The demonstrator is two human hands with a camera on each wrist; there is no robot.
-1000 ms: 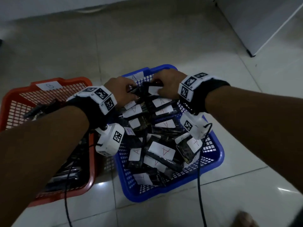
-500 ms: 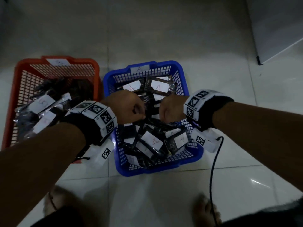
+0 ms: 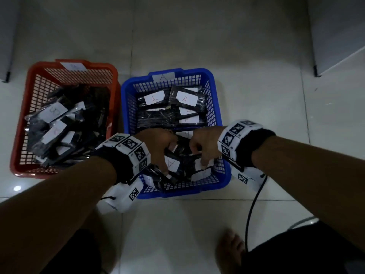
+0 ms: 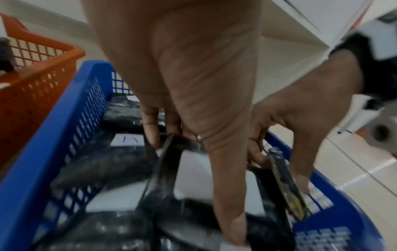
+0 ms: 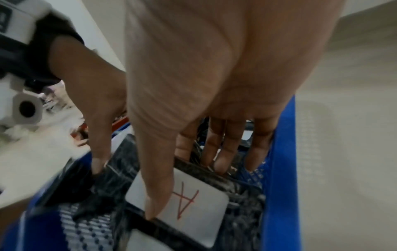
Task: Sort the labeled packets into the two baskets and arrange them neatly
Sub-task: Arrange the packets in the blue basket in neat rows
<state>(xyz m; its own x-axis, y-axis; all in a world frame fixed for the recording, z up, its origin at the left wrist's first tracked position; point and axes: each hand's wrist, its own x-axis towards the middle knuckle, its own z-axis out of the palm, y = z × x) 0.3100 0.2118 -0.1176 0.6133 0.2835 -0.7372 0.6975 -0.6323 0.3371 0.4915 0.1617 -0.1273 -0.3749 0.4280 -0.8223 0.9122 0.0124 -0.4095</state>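
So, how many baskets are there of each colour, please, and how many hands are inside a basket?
Blue basket: 1
Red basket: 1
Hands inside a basket: 2, the left hand and the right hand, both among the packets in the blue one
Total: 2 baskets, 2 hands

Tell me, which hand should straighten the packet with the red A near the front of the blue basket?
The right hand, probably. Its thumb already lies on that packet's white label with fingers behind the packet's far edge. The left hand is busy gripping another packet in the blue basket.
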